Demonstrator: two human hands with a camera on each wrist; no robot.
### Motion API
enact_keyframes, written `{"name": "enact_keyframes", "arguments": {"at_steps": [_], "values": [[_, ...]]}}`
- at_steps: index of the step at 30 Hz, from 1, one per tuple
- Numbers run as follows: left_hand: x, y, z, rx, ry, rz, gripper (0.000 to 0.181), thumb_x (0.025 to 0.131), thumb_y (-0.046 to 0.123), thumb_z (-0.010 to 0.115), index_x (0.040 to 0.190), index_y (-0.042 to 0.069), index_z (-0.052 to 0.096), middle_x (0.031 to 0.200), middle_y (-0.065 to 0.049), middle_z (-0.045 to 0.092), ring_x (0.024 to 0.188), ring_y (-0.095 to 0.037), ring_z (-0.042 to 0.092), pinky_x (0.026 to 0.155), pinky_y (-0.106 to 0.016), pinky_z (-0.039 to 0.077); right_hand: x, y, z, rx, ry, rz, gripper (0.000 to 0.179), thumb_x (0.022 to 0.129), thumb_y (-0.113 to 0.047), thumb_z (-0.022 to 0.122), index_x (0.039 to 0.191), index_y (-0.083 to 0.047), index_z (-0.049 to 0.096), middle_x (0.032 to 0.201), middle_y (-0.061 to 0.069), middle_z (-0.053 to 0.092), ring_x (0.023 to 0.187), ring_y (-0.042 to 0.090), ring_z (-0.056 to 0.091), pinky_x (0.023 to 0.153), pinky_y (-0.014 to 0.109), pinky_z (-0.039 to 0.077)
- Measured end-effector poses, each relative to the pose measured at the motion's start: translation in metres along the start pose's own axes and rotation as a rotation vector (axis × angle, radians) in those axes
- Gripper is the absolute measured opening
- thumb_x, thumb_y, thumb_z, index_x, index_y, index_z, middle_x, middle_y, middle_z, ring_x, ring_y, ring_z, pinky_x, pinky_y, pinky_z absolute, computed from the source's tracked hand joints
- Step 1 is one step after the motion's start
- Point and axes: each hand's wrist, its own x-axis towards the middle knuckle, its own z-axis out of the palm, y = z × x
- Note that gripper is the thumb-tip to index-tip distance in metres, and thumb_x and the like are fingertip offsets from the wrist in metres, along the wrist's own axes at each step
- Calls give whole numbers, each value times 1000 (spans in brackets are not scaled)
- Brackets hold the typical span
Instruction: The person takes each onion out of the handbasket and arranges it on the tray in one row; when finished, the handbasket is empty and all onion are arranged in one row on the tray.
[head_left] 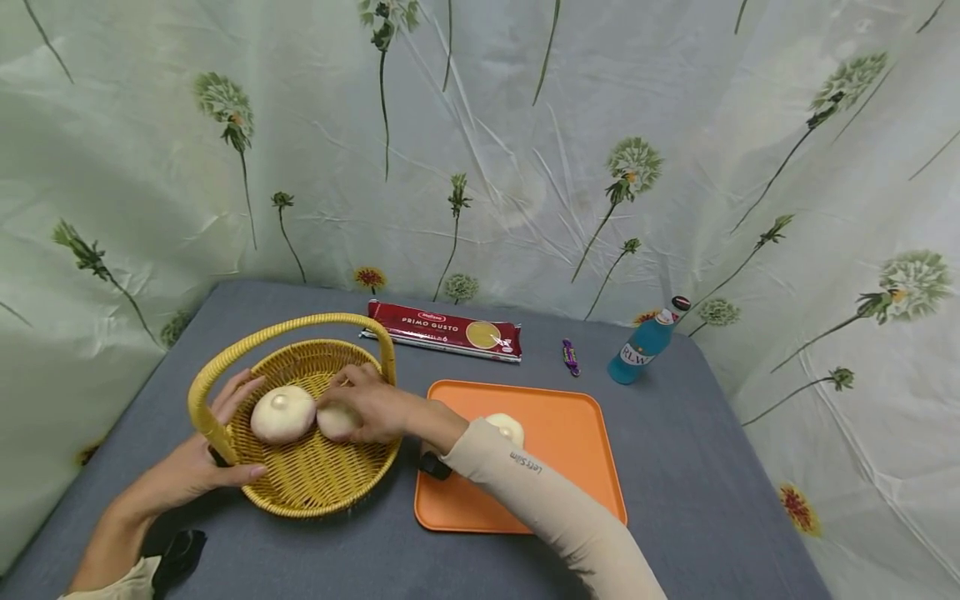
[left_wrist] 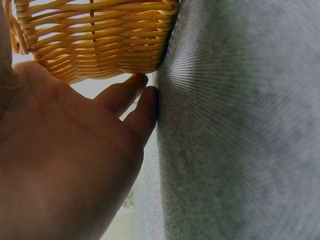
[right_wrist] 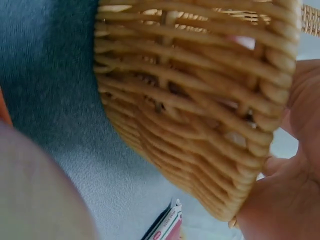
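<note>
A yellow wicker basket (head_left: 318,502) with an arched handle stands on the left part of the table. My left hand (head_left: 191,467) holds its left side near the handle's foot, thumb over the rim; the left wrist view shows two fingers beside the woven wall (left_wrist: 105,45). One whitish turnip (head_left: 282,414) lies inside. Reaching in from the right, my right hand (head_left: 367,404) grips a second turnip (head_left: 336,422) close beside the first. A third turnip (head_left: 507,428), partly hidden by my right sleeve, sits on an orange tray (head_left: 577,475).
Behind the basket lies a red pasta packet (head_left: 442,329). A small purple wrapped candy (head_left: 571,357) and a blue bottle (head_left: 641,348) are at the back right. A floral curtain (head_left: 525,167) hangs behind the grey-covered table (head_left: 697,500).
</note>
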Motion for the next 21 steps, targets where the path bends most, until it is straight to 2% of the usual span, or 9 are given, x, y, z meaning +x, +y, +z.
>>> {"name": "enact_keyframes", "arguments": {"at_steps": [1,4,6,9,11,12,15,16,21], "values": [[0,0,0,8,3,-2,112,78,-3,78,163,21,8,167,5,-14,144,9,-8,108,-11,1,0,0,1,1,-5,3,53,91,-28,75,141,-25,56,147,7,42,132,23,36,105,23,33],[0,0,0,14,0,2,111,79,-2,78,163,21,9,167,1,-14,144,8,-7,109,-12,2,0,1,1,-17,-15,-8,54,92,-30,73,142,-25,55,151,7,42,136,23,36,107,24,32],[0,-1,0,2,-2,9,111,78,-2,78,163,20,9,168,-4,-14,144,7,-7,117,-30,-2,0,2,1,-40,-15,-27,54,92,-31,73,143,-24,54,150,5,45,136,20,39,106,23,31],[0,-1,1,-12,-8,15,111,78,-2,77,163,19,8,167,-7,-14,145,5,-9,115,-54,-9,0,2,1,-66,-13,-62,55,92,-31,73,143,-22,54,147,2,50,131,15,44,104,22,29],[0,-2,1,0,-3,19,112,78,-3,78,163,19,9,167,-6,-13,145,6,-8,118,-43,-5,-1,2,0,-64,-14,-76,55,93,-32,72,143,-21,54,146,1,51,130,14,45,103,22,29],[0,-2,0,9,-1,25,112,77,-3,78,163,18,9,167,-5,-13,145,6,-7,118,-33,-2,-1,1,0,-60,-14,-81,55,93,-33,72,144,-21,54,146,1,51,130,14,45,103,22,29],[0,-2,0,38,4,48,113,76,-6,79,163,16,10,168,-1,-12,144,9,-5,103,-6,7,-3,0,-1,-54,-8,-88,56,93,-33,72,144,-21,53,145,1,52,131,13,46,103,22,29],[0,-2,0,47,5,57,113,75,-6,79,162,16,10,168,1,-11,144,9,-4,97,-1,10,-4,0,-1,-55,-5,-90,56,92,-34,72,143,-21,54,145,1,53,131,12,46,103,22,30],[0,0,0,57,5,72,114,75,-6,79,162,15,10,166,11,-11,144,9,-5,96,-1,11,-10,-2,-4,-51,13,-102,58,91,-31,74,143,-21,53,144,2,54,133,13,46,107,24,29]]}}
